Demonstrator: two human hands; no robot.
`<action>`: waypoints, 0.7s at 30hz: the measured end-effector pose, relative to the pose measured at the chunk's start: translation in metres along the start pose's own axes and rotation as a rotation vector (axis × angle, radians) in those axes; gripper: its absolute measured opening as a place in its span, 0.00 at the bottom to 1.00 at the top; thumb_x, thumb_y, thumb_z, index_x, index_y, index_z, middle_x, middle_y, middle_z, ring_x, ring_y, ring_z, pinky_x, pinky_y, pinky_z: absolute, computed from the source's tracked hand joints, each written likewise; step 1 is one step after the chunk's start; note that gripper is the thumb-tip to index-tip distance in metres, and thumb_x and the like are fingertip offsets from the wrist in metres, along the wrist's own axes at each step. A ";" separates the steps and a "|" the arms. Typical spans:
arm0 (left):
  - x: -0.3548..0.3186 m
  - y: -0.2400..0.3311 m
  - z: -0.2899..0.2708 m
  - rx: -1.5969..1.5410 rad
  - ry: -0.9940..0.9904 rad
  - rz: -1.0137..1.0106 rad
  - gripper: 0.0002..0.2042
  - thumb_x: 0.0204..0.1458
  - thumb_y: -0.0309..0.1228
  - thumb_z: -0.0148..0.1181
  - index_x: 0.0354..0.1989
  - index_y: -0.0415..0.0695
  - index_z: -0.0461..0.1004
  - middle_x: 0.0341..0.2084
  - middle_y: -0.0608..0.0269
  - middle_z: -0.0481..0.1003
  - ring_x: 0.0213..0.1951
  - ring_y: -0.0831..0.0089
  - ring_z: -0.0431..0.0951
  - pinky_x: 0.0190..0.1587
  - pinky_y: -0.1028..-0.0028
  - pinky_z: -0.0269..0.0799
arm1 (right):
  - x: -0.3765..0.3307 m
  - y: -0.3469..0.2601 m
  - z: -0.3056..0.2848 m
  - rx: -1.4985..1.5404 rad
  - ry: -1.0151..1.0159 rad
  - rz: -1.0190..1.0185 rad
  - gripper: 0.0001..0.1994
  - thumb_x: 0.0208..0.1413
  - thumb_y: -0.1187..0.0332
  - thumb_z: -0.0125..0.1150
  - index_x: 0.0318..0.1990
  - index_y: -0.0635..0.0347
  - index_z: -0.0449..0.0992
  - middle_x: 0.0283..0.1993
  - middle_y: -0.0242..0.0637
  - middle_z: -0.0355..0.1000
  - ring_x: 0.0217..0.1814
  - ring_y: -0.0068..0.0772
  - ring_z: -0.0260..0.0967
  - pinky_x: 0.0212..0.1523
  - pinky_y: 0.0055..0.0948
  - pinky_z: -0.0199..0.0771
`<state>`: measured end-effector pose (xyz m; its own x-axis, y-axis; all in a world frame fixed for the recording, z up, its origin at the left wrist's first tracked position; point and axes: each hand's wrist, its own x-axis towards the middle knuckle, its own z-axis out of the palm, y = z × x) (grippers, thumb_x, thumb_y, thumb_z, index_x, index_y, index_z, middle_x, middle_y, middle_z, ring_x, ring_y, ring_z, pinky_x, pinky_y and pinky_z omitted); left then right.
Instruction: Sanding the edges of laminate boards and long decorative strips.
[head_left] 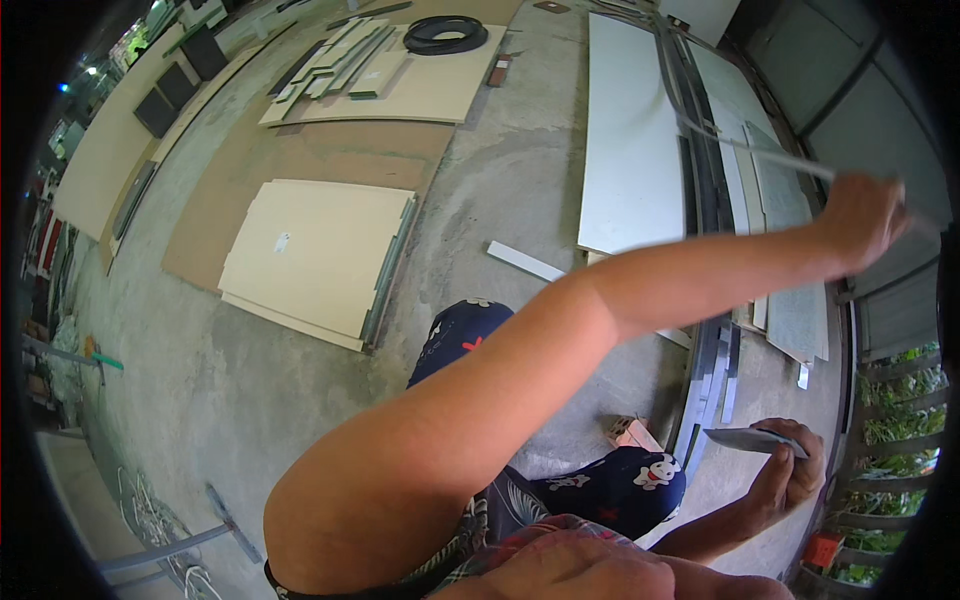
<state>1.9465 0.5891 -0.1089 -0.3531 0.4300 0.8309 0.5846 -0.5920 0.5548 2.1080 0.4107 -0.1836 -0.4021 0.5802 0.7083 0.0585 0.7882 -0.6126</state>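
My left arm reaches across to the far right. My left hand (pixel 864 222), somewhat blurred by motion, is closed round a long thin pale strip (pixel 765 152). The strip curves away from the hand toward the far end of the stacked boards. Lower down on the right, my right hand (pixel 785 470) grips a flat grey pointed blade (pixel 748 439) by one end, its tip toward the left. Whether the blade has a handle is hidden by the fingers. Beneath the hands run several long grey metal bars (pixel 708 385), beside a white panel (pixel 632 140).
Cream boards (pixel 310 250) lie on a brown sheet (pixel 215 225) at the left. Further off are stacked strips (pixel 335 60) and a black coil (pixel 445 35). A brick (pixel 633 433) sits near my knee. A slatted fence (pixel 895 440) borders the right.
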 end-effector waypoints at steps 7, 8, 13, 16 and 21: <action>0.089 -0.014 -0.140 0.193 0.409 0.057 0.27 0.51 0.51 0.52 0.30 0.31 0.70 0.23 0.43 0.74 0.27 0.53 0.76 0.35 0.59 0.70 | -0.006 0.096 -0.005 0.397 -0.044 0.413 0.12 0.53 0.63 0.56 0.37 0.66 0.71 0.34 0.35 0.71 0.35 0.23 0.66 0.36 0.20 0.62; 0.086 -0.016 -0.161 0.098 0.414 0.094 0.26 0.51 0.51 0.52 0.27 0.31 0.69 0.18 0.46 0.73 0.24 0.52 0.74 0.34 0.59 0.70 | -0.002 0.107 0.003 0.526 0.017 0.462 0.11 0.54 0.66 0.55 0.38 0.66 0.71 0.34 0.34 0.71 0.36 0.21 0.66 0.37 0.20 0.62; 0.043 -0.024 -0.244 -0.061 0.410 -0.002 0.16 0.54 0.40 0.53 0.28 0.37 0.71 0.15 0.60 0.74 0.12 0.78 0.71 0.14 0.80 0.64 | 0.005 0.109 0.036 0.676 0.081 0.621 0.09 0.53 0.70 0.55 0.40 0.63 0.72 0.33 0.31 0.71 0.35 0.18 0.66 0.37 0.16 0.62; -0.006 -0.040 -0.292 -0.037 0.499 -0.178 0.15 0.54 0.40 0.53 0.31 0.37 0.72 0.16 0.57 0.75 0.16 0.78 0.73 0.18 0.79 0.66 | -0.006 0.088 0.057 0.660 -0.199 0.683 0.06 0.52 0.71 0.55 0.37 0.62 0.73 0.30 0.25 0.70 0.31 0.13 0.64 0.32 0.15 0.61; -0.071 -0.047 -0.354 0.130 0.619 -0.331 0.24 0.54 0.46 0.42 0.44 0.33 0.62 0.28 0.42 0.76 0.23 0.66 0.76 0.33 0.74 0.66 | -0.014 0.065 0.080 0.782 -0.489 0.763 0.06 0.54 0.71 0.54 0.36 0.65 0.73 0.29 0.26 0.71 0.30 0.13 0.64 0.31 0.15 0.63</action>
<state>1.6856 0.3453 -0.1789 -0.8543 0.0847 0.5128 0.4437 -0.3950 0.8044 2.0444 0.4371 -0.2613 -0.8200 0.5713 -0.0355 -0.0706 -0.1625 -0.9842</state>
